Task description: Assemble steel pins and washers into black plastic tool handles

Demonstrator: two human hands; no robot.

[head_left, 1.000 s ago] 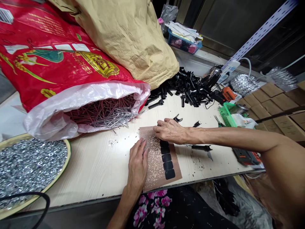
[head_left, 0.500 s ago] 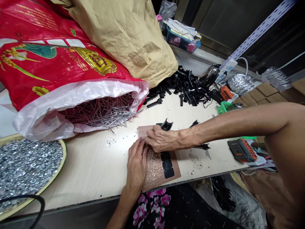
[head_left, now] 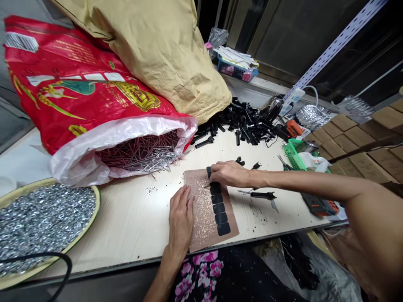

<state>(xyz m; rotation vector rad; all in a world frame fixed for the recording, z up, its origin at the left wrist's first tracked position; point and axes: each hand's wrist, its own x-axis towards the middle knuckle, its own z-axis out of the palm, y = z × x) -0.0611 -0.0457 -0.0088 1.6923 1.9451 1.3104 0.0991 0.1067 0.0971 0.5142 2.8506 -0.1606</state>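
My left hand [head_left: 181, 216] lies flat with fingers stretched at the left edge of a brown sheet [head_left: 201, 233] covered in pale specks. Over the sheet's far right part, my right hand [head_left: 231, 174] is closed around what looks like a thin metal rod with a black handle. The rod's tip [head_left: 206, 185] shows left of the fingers, and a black end [head_left: 240, 161] sticks out behind the hand. Several rounded black pads [head_left: 219, 208] form a column on the sheet, the far ones partly under my right hand.
A red sack [head_left: 141, 157] of metal rods lies open at the left, near a tray [head_left: 97, 201] of washers. Black plastic parts [head_left: 248, 119] are heaped at the back. Another black-handled rod [head_left: 263, 195] lies right of the sheet. A green basket [head_left: 294, 155] stands farther right.
My right hand has moved right and away from my left fingers, uncovering more black pads. The handle end now points back and right. My left hand has stayed near the sheet's edge.
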